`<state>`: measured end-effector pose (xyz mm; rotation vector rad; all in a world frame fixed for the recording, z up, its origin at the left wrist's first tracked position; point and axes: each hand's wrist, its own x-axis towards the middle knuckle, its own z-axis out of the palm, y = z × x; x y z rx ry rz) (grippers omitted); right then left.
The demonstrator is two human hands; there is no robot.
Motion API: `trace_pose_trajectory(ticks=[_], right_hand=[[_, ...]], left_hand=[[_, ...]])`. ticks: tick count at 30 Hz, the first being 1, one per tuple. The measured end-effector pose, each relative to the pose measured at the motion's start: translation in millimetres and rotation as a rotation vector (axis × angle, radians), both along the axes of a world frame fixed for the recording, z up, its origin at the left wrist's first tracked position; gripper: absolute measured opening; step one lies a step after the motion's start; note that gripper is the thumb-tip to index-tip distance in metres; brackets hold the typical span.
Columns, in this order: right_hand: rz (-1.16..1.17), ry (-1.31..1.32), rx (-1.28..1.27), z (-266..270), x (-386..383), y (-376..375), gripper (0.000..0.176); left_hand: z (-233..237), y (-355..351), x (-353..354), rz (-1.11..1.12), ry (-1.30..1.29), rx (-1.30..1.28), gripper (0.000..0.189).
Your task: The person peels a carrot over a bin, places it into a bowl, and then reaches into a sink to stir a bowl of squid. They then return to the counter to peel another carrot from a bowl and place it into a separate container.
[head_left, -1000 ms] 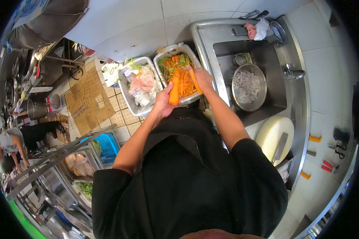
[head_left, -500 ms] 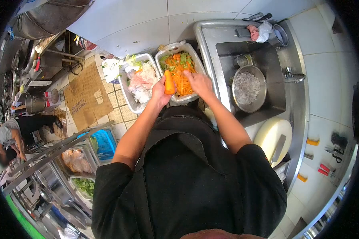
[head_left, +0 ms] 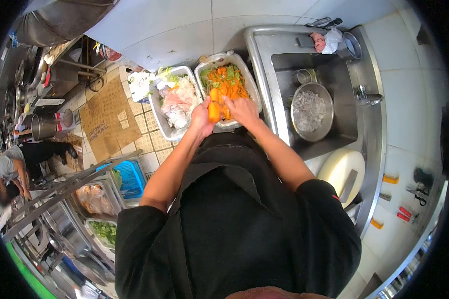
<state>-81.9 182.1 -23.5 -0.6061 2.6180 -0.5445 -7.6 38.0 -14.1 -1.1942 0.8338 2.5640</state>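
My left hand point(head_left: 201, 119) is wrapped round a thick orange carrot point(head_left: 214, 111), held over the near side of a white bin point(head_left: 255, 93). Close by the carrot's right side is my right hand point(head_left: 243, 110), fingers bent together; whatever they grip is too small or hidden to make out. Beneath both hands, orange peelings point(head_left: 233, 90) lie in the bin with green vegetable scraps point(head_left: 229, 72). A second white bin point(head_left: 157, 110) stands to the left, holding pale scraps and crumpled plastic point(head_left: 178, 102).
To the right is a steel sink point(head_left: 345, 107) with a bowl of translucent strips point(head_left: 310, 110) inside. A knife point(head_left: 348, 184) lies on a round cutting board point(head_left: 334, 172). Flattened cardboard point(head_left: 107, 117) covers floor at left. Another person point(head_left: 22, 162) bends over at far left.
My right hand has moved down and closer to the carrot, its fingers more bent. The carrot has shifted slightly downward in my left hand. The other person has shifted slightly.
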Motion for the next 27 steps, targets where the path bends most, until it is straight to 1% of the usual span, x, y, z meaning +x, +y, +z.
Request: trace_pose_trajectory(ticks=[3,6,7,9,12,15,17,18,21,22,24,25,27], right_hand=[[-0.04,-0.002,0.119,7.4,-42.2,-5.9,0.074],[-0.188,-0.04,0.148,5.4,-69.8,-2.2,0.076],[-0.194,-0.023,0.123,8.4,-71.4,-1.2,0.075],[-0.207,0.007,0.076,17.9,-65.1,2.4,0.074],[-0.103,-0.022,-0.018,39.7,-28.2,0.3,0.071],[0.034,0.075,-0.104,45.0,9.3,1.9,0.067],[0.025,0.088,-0.133,39.9,16.6,3.9,0.064],[0.021,0.094,-0.149,35.2,18.5,4.9,0.063],[0.033,0.079,-0.144,15.8,17.1,7.2,0.068],[-0.007,0.073,-0.085,9.4,11.3,5.5,0.07],[-0.094,0.063,0.036,-1.6,-15.2,1.2,0.073],[-0.131,-0.012,0.069,3.4,-31.4,1.0,0.076],[-0.168,-0.026,0.087,-0.4,-59.6,4.5,0.077]], left_hand=[[3.4,2.9,13.9,-0.116,0.053,0.059,0.031],[9.1,2.6,13.4,-0.085,0.059,0.089,0.035],[6.6,-0.3,10.2,-0.067,0.04,0.078,0.035],[-6.6,-7.5,1.5,-0.028,-0.003,0.058,0.035],[-23.3,-12.8,-9.4,0.004,-0.01,0.047,0.029],[-15.5,-6.0,-18.0,0.14,-0.026,0.122,0.029],[-30.5,-6.3,-16.2,0.103,-0.009,0.133,0.03],[-28.1,-6.0,-16.1,0.085,-0.001,0.137,0.03],[-16.3,0.7,-9.6,0.053,-0.002,0.118,0.03],[-13.6,0.5,-5.8,0.01,-0.003,0.105,0.031],[-9.2,0.7,0.3,-0.085,-0.002,0.081,0.031],[-3.9,4.1,3.8,-0.101,0.027,0.118,0.031],[6.1,6.1,9.6,-0.129,0.082,0.187,0.031]])
